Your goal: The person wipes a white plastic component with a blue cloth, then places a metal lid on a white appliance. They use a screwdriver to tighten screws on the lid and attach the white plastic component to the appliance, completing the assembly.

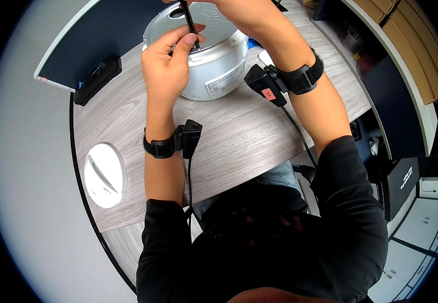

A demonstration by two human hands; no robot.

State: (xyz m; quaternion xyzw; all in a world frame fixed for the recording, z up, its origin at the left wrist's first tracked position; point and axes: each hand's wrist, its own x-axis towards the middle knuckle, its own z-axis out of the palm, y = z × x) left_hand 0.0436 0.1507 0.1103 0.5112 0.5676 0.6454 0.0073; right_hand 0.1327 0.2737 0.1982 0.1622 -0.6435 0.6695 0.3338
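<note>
A white rice cooker body [213,76] stands at the far side of the desk, with a grey disc-shaped top [219,25] that has a dark hole in it. Thumb and fingers of my left hand [171,56] pinch the lower part of a slim black tool, like a screwdriver [189,19], over the cooker's near rim. The tool stands nearly upright, its lower end at the rim. My right hand [224,7] is at the tool's upper end, closed around it as far as I can see; most of its fingers are cut off by the top edge.
A white oval cover [105,175] with a curved recess lies on the desk [239,146] at the left. A dark partition [97,38] with a black box-shaped device [98,81] borders the far left. Shelves with cardboard boxes [415,48] stand right. Cables hang from both wrist devices.
</note>
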